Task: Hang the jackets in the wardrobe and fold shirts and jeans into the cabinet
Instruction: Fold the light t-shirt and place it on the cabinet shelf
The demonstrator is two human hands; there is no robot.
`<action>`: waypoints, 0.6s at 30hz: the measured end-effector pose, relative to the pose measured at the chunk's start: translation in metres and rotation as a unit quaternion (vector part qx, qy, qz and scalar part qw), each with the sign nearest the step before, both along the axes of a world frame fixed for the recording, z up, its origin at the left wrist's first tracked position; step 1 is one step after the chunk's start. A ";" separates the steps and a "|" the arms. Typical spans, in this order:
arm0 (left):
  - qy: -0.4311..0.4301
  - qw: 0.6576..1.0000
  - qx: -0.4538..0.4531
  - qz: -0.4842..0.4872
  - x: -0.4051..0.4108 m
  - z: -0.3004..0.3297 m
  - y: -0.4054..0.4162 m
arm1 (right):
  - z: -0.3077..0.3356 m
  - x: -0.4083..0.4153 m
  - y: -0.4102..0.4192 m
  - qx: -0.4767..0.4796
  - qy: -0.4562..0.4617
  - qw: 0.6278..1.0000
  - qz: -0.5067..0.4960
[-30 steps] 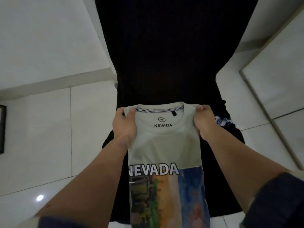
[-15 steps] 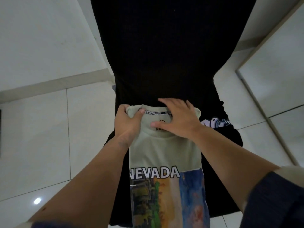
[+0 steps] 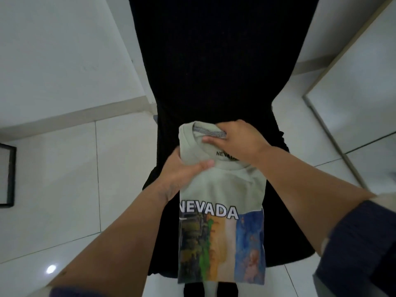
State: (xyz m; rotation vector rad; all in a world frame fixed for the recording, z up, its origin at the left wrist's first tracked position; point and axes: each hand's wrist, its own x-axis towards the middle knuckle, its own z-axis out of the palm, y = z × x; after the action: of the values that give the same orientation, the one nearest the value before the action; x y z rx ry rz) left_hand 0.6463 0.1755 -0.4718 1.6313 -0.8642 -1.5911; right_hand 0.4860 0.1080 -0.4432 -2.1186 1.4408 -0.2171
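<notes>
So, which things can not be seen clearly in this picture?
- Shirt hem: cut off by the bottom edge of the head view.
- Neck label: partly hidden by the right hand.
- Shirt's left edge: covered by the left hand.
- Black cloth: too dark to tell what it is.

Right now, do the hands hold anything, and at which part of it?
Both hold the Nevada T-shirt. The right hand grips its collar at the top; the left hand pinches the left edge just below the collar.
</notes>
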 end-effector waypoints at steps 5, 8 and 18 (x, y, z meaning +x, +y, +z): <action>-0.068 0.980 0.071 -0.176 -0.010 0.007 0.026 | 0.066 -0.026 -0.003 -0.056 -0.035 0.996 -0.065; -0.108 0.965 0.101 -0.218 -0.011 0.018 0.025 | 0.121 -0.048 -0.006 -0.099 -0.043 0.988 -0.108; -0.228 0.952 -0.169 -0.117 -0.029 0.219 -0.020 | 0.321 -0.158 0.040 -0.259 -0.169 0.871 -0.383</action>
State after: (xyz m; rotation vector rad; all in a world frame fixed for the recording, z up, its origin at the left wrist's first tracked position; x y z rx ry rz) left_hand 0.6168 0.1552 -0.2532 1.7112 -1.5294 -1.1321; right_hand 0.3281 0.1483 -0.1227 -1.6011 2.0770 -1.3329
